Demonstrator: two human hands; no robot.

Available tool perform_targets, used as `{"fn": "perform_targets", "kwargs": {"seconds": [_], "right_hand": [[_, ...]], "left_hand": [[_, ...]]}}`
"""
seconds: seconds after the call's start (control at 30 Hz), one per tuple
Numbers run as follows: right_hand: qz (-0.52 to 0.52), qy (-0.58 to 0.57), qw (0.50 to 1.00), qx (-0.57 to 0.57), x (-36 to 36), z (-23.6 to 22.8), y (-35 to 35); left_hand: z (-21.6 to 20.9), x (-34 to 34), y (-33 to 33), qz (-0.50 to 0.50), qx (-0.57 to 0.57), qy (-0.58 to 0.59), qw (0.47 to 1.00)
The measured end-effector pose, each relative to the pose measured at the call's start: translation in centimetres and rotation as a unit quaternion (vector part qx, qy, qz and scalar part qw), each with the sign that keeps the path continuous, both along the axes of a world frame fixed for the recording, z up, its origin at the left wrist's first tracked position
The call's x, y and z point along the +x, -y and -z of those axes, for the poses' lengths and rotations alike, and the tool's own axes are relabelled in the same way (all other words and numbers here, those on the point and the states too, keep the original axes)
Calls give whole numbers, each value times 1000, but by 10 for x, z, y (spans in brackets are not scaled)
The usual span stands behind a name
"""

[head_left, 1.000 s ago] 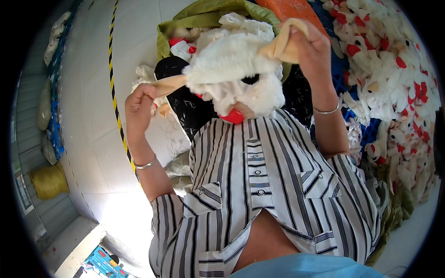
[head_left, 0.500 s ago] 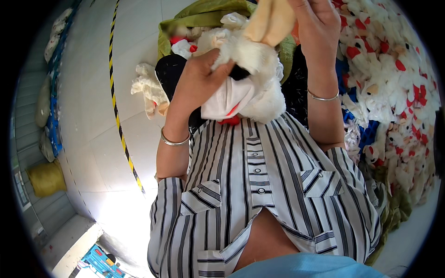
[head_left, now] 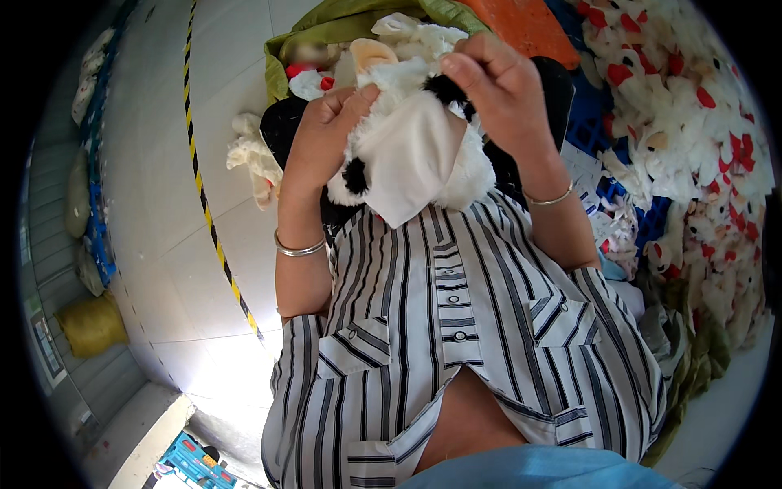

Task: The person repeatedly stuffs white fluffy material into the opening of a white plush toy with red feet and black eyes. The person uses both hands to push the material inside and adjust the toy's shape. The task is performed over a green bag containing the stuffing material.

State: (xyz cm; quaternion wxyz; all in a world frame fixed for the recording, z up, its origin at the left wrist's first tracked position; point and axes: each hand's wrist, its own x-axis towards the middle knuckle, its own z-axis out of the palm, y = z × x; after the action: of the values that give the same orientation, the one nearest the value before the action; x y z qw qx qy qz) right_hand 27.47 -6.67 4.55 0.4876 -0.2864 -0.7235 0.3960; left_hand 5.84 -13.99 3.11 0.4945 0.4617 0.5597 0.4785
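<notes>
A limp white plush toy skin [head_left: 415, 155] lies over my lap, showing a smooth pale fabric panel, shaggy white fur and black fur patches. One beige ear-like piece [head_left: 374, 55] sticks up at its far edge. My left hand [head_left: 327, 134] is closed on the skin's left edge, fingers curled and partly hidden by fur. At the upper right, my right hand [head_left: 501, 90] pinches the skin beside a black patch, thumb against the fingers.
Beyond the skin, an olive-green sack [head_left: 342, 28] holds more white and red plush pieces. To the right are a large heap of white-and-red plush skins [head_left: 700, 155], a blue crate [head_left: 652, 220] and an orange surface [head_left: 525, 28]. Black-and-yellow tape [head_left: 208, 212] runs along the left floor.
My right hand has come down and nearer from the upper right, no longer holding the beige piece up. The skin has turned and spread, showing more of the pale panel and black patches.
</notes>
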Motion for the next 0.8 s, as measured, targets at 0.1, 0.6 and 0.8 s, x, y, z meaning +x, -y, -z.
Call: {"fn": "perform_targets", "kwargs": {"seconds": [0.1, 0.6, 0.8], "right_hand": [[48, 8, 998, 29, 27, -7, -22], [29, -24, 999, 8, 26, -25, -15], [-126, 188, 968, 111, -46, -9, 46]], "left_hand": [[0, -7, 9, 49, -3, 64, 997], [11, -18, 22, -34, -10, 178, 983], [-1, 17, -9, -188, 47, 264, 945]]}}
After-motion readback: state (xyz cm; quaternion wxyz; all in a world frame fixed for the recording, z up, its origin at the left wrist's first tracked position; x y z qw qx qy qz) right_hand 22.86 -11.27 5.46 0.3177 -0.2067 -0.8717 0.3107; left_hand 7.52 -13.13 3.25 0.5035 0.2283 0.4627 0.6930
